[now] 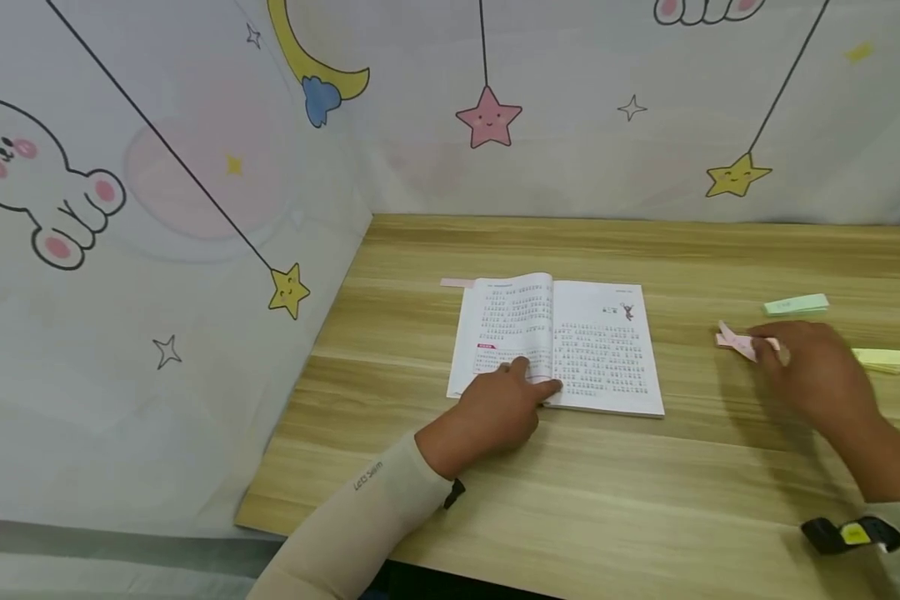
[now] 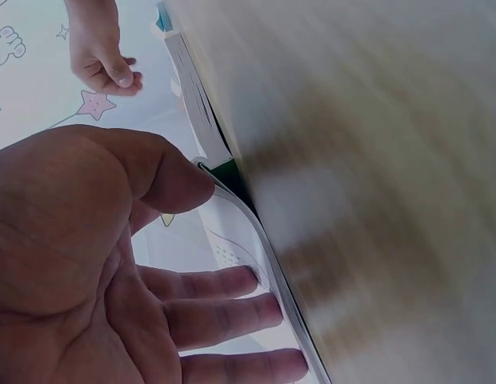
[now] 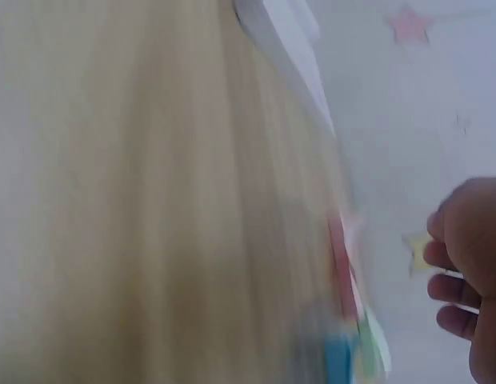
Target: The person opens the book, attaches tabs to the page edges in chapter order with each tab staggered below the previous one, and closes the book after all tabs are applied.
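An open paperback book [image 1: 603,354] lies on the table, its left pages arching up near the spine. My left hand [image 1: 498,408] rests on its lower part with fingers extended, the thumb by the gutter and the index finger on the left page. In the left wrist view, the straight fingers [image 2: 232,312] lie against the page. My right hand [image 1: 821,371] is over a pink sticky-note pad [image 1: 723,341], whose top strip sticks up askew. The right wrist view shows its fingers [image 3: 452,290] loosely bent, holding nothing, apart from the blurred pink pad [image 3: 342,268].
A green sticky-note pad [image 1: 795,305] lies behind the right hand and a yellow one [image 1: 881,359] to its right. A pink strip [image 1: 456,282] juts from the book's upper left edge. Printed cloth [image 1: 420,167] stands along the back and left of the wooden table [image 1: 607,492].
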`<control>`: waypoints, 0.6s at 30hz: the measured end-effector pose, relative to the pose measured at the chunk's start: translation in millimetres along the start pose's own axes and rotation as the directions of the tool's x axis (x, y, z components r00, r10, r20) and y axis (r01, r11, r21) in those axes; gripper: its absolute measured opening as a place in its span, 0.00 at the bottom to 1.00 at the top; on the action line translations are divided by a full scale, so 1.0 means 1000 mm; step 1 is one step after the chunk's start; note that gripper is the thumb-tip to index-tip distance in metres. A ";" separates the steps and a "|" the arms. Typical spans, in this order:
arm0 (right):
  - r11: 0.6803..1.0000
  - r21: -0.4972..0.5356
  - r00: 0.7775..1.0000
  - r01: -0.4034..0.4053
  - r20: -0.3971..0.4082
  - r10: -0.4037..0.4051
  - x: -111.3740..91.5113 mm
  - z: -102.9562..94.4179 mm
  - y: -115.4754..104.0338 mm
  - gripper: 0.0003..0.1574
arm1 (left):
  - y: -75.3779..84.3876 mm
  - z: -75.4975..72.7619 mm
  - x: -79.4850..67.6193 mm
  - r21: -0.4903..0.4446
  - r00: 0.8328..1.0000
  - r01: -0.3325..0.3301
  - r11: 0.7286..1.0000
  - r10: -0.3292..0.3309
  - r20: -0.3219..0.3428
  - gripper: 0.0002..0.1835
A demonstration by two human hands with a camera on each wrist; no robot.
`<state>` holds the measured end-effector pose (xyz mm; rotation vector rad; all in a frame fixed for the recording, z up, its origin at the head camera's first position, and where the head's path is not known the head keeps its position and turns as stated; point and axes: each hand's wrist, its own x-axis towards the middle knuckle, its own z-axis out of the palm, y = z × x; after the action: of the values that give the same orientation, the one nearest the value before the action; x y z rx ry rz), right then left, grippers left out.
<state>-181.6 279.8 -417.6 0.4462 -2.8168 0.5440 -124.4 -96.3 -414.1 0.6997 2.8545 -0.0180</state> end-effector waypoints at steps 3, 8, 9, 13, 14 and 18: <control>0.986 -0.130 0.995 -0.100 0.011 0.103 0.004 -0.014 0.036 0.14 | 0.001 -0.001 0.000 -0.002 1.000 0.000 1.000 0.000 0.003 0.27; 0.969 -0.187 0.961 -0.164 0.192 0.200 0.013 -0.019 0.077 0.19 | -0.001 -0.001 -0.001 -0.004 1.000 0.003 1.000 -0.003 -0.004 0.27; 0.967 -0.188 0.950 -0.170 0.228 0.212 0.013 -0.018 0.083 0.20 | -0.001 -0.001 -0.001 -0.005 1.000 0.003 1.000 -0.003 -0.007 0.27; 0.963 -0.196 0.919 -0.187 0.311 0.242 0.012 -0.014 0.097 0.23 | -0.001 0.000 -0.001 -0.003 1.000 -0.001 1.000 0.001 -0.015 0.27; 0.963 -0.195 0.917 -0.183 0.319 0.239 0.011 -0.013 0.099 0.24 | -0.001 0.000 -0.001 -0.002 1.000 -0.003 1.000 0.003 -0.018 0.27; 0.962 -0.186 0.914 -0.199 0.320 0.250 0.010 -0.011 0.101 0.30 | 0.000 0.000 0.000 0.004 1.000 -0.009 1.000 0.009 -0.024 0.27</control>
<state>-223.7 371.4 -437.1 0.2001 -3.2412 0.3164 -124.5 -96.7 -414.0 0.7188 2.8745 -0.0146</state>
